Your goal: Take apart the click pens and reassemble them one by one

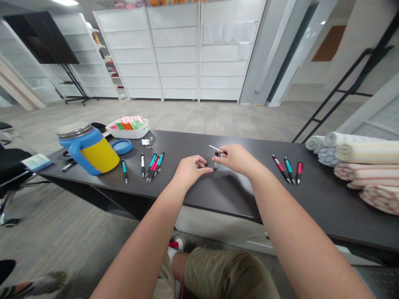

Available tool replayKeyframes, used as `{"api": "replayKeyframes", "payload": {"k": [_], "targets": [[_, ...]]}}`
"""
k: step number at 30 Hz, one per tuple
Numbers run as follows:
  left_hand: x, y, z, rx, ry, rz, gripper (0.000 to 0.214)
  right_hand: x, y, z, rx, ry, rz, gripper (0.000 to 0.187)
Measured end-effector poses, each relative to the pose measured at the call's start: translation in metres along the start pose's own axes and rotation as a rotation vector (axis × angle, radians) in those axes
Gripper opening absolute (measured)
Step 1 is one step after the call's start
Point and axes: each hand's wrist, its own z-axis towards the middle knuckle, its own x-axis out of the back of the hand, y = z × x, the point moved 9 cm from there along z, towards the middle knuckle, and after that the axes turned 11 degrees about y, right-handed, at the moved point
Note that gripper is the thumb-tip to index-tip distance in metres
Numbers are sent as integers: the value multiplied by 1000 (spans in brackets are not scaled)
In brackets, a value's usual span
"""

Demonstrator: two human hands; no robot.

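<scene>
My right hand [237, 158] is closed in a pinch over the dark table [237, 195], holding a thin white pen refill [215, 148] that sticks out to the left, with a small dark pen part [216, 157] just below its fingers. My left hand [190, 168] rests curled on the table beside it, fingertips pinched on a small dark piece I cannot make out. Several assembled pens [152, 162] lie to the left, and three more pens [288, 168] lie to the right.
A yellow and blue lidded jug [90, 151] stands at the table's left, with a blue lid [121, 146] and a white tray of colourful items [129, 126] behind. Rolled towels [361, 166] are stacked at the right end. White shelving lines the far wall.
</scene>
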Motion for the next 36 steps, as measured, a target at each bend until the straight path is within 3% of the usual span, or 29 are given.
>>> {"api": "replayKeyframes", "payload": {"k": [9,15,23,28,31,33,36], "targets": [[-1,-2,1,-18,-5,80,28,4,22,6,-117,123,44,37],[1,2,0,-20,1,71,24,22,18,3,-143,244,99,40],[5,9,1,-75,42,66,23,30,13,0,-140,325,188,41],[15,30,-1,-230,159,-23,40,13,0,-2,-96,249,313,42],[15,38,-5,-311,164,7,21,-3,-11,-4,-23,150,367,45],[16,35,-4,-298,173,50,14,-6,-11,-3,-7,134,362,47],[23,20,0,-170,226,25,16,-1,-1,1,-43,155,236,45]]}}
